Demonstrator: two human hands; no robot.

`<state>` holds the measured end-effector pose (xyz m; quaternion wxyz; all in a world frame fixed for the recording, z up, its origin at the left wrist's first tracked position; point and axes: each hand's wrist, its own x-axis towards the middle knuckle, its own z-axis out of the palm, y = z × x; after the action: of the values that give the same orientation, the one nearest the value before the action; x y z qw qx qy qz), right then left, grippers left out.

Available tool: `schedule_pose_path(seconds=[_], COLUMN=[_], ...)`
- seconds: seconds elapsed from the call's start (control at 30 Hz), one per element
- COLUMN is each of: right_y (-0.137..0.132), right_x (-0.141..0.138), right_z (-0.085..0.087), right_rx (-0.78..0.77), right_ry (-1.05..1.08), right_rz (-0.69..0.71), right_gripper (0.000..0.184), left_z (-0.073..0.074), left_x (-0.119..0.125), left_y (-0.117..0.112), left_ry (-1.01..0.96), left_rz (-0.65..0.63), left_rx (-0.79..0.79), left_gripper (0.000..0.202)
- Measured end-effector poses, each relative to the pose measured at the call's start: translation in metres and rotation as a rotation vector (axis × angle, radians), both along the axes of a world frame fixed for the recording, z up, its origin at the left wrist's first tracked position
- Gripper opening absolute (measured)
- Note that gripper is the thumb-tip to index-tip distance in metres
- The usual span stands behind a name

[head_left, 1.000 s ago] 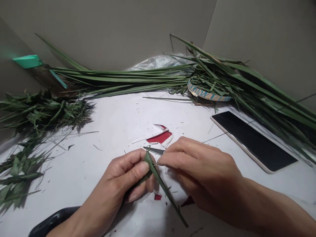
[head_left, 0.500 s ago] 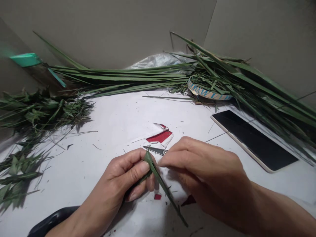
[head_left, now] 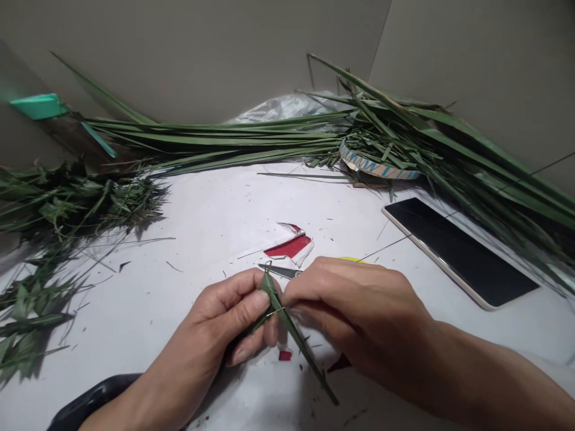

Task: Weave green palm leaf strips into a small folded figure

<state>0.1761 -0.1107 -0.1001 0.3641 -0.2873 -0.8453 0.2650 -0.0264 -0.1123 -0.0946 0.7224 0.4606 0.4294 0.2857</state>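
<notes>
Steadying it, the left hand (head_left: 224,317) pinches the folded leaf strip (head_left: 296,341), tail pointing five o'clock; the right hand (head_left: 359,305) nips a thin sliver (head_left: 276,311) at the fold.

Your L hand (head_left: 231,317) sits low centre, palm turned inward. Its thumb (head_left: 249,304) presses vs. the forefinger in a tight pinch, other fingers curled under. Your R hand (head_left: 359,311) lies back-up, thumb & forefinger tips pinched together, meeting the L fingertips. Both arms bare: L forearm (head_left: 166,389) enters from bottom left, R forearm (head_left: 494,383) from bottom right.
</notes>
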Motion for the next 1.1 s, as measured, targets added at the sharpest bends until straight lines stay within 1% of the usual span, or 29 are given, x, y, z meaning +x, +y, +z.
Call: schedule_pose_path(seconds=[0.1,0.27,0.4,0.6,0.7,0.87,0.97,1.1], right_y=[0.0,-0.001,-0.003,-0.001,-0.001,-0.007,-0.009,-0.007], right_x=[0.0,0.0,0.002,0.007,0.006,0.003,0.002,0.002], right_z=[0.003,0.006,0.007,0.013,0.012,0.009,0.01,0.011], right_rx=[-0.007,-0.027,-0.039,-0.072,-0.087,-0.126,-0.136,-0.161], right_ry=[0.055,0.082,0.06,-0.001,0.015,0.098,0.116,0.142], right_rz=[0.023,0.048,0.025,0.072,0.083,0.038,0.081,0.092], right_gripper=[0.024,0.032,0.037,0.039,0.038,0.044,0.048,0.05], left_z=[0.001,0.003,0.001,0.001,0.001,0.0,-0.001,0.0], left_x=[0.002,0.003,0.002,0.0,-0.001,0.0,0.0,0.001], left_y=[0.0,0.001,0.002,0.002,0.001,0.004,0.005,0.006], left_ry=[-0.015,-0.046,-0.032,-0.012,-0.015,0.012,0.026,0.039], left_rz=[0.024,0.048,0.054,0.069,0.062,0.083,0.102,0.116], left_rx=[-0.022,-0.032,-0.048,-0.068,-0.065,-0.067,-0.068,-0.072], left_gripper=[0.028,0.027,0.028,0.027,0.028,0.027,0.027,0.028])
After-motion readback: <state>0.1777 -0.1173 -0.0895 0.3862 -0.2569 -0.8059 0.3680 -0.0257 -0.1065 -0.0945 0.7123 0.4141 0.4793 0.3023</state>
